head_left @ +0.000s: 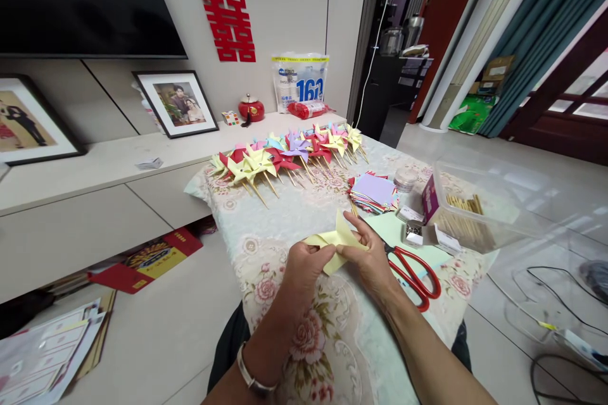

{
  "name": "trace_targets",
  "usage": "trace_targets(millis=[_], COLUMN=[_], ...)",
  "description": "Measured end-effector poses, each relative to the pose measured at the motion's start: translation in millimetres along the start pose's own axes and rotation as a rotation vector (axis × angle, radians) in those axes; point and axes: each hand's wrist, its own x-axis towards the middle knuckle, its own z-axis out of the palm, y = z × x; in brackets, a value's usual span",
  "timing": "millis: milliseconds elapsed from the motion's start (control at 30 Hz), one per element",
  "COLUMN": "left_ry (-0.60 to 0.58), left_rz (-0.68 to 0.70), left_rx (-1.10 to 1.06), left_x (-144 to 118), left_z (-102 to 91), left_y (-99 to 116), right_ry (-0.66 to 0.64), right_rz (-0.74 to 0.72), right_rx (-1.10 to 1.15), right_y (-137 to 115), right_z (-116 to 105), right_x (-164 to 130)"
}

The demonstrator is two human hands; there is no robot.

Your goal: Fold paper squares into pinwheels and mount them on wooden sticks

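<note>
- My left hand (304,266) and right hand (368,262) both pinch the yellow paper (338,242) above the floral cloth (266,228), fingers closed on its folds to keep them tight.
- Red scissors (412,272) lie just right, within reach.
- Finished pinwheels (285,158) line the far edge, clear of my hands.

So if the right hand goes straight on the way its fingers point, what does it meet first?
The right hand points up and left, across the yellow paper it pinches with the left hand. Past that, the floral cloth looks free until the row of pinwheels, though depth is unclear.
</note>
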Motion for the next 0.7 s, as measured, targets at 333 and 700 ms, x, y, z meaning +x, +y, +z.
trace_targets(millis=[333,700], left_ry=[0.155,0.145], left_rz=[0.006,0.043], left_rx=[0.016,-0.069], left_x=[8.1,14.2], left_z=[-21.1,-36.1], left_y=[13.3,26.1], right_ry=[0.061,-0.13], right_rz=[-0.231,-1.039], right_rx=[-0.044,-0.988], right_y=[-0.7,2.7], right_z=[-6.3,-0.9], right_x=[1.9,-7.9])
